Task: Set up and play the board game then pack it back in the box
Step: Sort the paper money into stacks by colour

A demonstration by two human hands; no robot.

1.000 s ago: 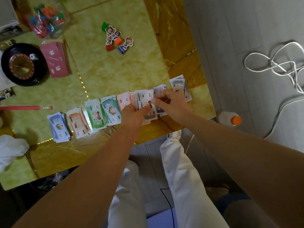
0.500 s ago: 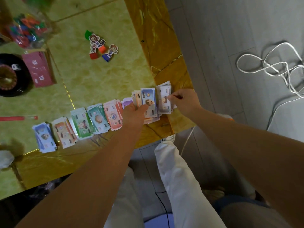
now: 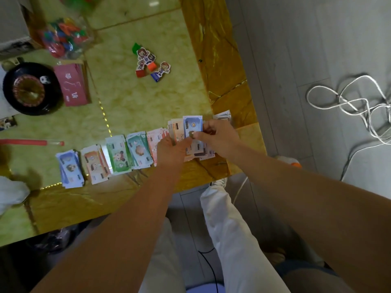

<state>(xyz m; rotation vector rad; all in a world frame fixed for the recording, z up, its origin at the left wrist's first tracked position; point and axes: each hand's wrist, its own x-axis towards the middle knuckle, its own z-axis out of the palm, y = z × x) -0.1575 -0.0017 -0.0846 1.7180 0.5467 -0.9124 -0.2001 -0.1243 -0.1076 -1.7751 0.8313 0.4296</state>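
Left hand [image 3: 171,152] gripped the money wad [image 3: 197,152], right hand [image 3: 216,138] pinched its top blue note [image 3: 193,124], probably to deal onto sorted piles [image 3: 118,157] running toward 9 o'clock on the counter [image 3: 148,102].

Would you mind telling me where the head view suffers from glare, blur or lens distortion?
Head view: glare patch on the glossy table at top; bag of coloured pieces soft and smeared; wide-angle lens stretches the forearms toward the corners; blue banknote pinched by the right hand is fairly legible.
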